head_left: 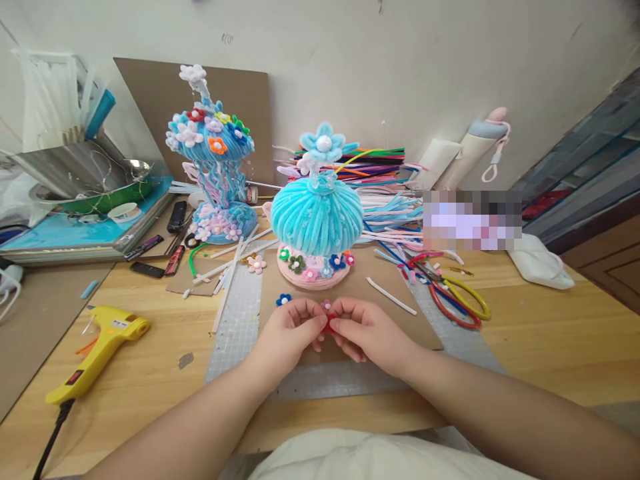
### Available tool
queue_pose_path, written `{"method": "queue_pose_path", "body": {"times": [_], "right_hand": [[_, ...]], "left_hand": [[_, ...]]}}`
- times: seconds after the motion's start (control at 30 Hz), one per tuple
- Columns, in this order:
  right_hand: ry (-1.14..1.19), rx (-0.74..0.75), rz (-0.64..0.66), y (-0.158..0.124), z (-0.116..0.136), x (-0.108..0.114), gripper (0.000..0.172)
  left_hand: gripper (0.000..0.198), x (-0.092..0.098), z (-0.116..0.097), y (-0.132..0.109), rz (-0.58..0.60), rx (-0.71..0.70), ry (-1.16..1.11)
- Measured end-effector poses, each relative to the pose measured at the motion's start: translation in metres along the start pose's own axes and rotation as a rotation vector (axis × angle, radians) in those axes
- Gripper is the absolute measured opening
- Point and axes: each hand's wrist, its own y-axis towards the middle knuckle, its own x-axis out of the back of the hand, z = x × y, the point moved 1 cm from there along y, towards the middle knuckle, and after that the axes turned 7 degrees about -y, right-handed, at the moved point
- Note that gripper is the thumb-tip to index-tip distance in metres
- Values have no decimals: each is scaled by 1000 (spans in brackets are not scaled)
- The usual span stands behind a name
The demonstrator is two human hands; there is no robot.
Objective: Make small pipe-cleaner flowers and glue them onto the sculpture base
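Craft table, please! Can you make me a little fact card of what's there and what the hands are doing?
Left hand: pinching a small red piece
Right hand: pinching it too
Beyond hands: blue-topped craft with pink base
Table's left: yellow glue gun
Table's right: scissors, red and yellow handles

I see craft piece (317, 217) on the cardboard sheet (390, 327), sheet on the cutting mat (235, 350), mat on the bench (175, 393). Left fingers (314, 327) and right fingers (346, 327) before the piece. Glue gun (97, 350) left, scissors (439, 279) right, second craft piece (210, 147) behind left, pipe cleaners (395, 203) behind right, wall (350, 60) at back.
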Motion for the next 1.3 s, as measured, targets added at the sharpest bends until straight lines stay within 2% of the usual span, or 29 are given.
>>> {"method": "queue_pose_path", "body": {"times": [0.13,0.33,0.4,0.6,0.67,0.77,0.97,1.17,1.3], "right_hand": [[-17,32,-10,-1,-1,2,20],[-268,162,-40,-4,-3,3,23],[-288,174,-50,-5,-3,3,22],[-16,110,108,-3,-4,5,22],[78,84,151,-2,-4,5,22],[182,50,170,-1,-4,5,22],[241,33,101,-1,-5,2,24],[278,17,57,-1,-6,1,22],[309,-18,90,-1,-6,1,21]], "left_hand": [[18,1,0,0,-16,25,-91],[23,-1,3,2,-90,37,-101],[23,-1,2,2,-88,61,-108],[14,4,-4,-3,45,210,-281],[13,4,-4,-3,73,212,-303],[16,2,-2,-2,50,89,-237],[9,-2,3,-4,-98,-188,111],[7,1,7,-6,-134,-331,447],[9,1,4,-9,-158,-499,640]]}}
